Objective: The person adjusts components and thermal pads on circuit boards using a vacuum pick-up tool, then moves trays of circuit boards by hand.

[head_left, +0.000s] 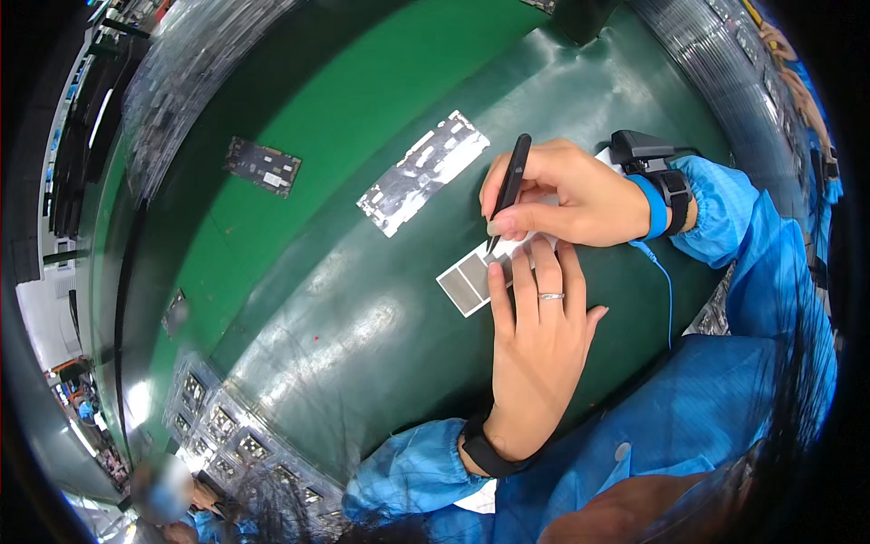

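My right hand (580, 195) is closed round a pair of black tweezers (514, 172), tilted with the tips down. Those tips touch or hover just over a white sheet with grey rectangular stickers (464, 283); which of the two I cannot tell. My left hand (541, 349) lies flat across the sheet's right part, fingers stretched out, hiding some of it. Beyond the sheet, to the left, a long dark circuit board with silvery patches (423, 172) rests on the dark green mat (335, 363).
Another dark board (263, 166) lies on the bright green belt (362, 72). Clear plastic trays of small parts (222, 426) stand at lower left. Stacked clear trays (725, 72) rise at upper right. From my right wristband a blue cord (669, 290) hangs down. Near that wrist sits a black device (639, 145).
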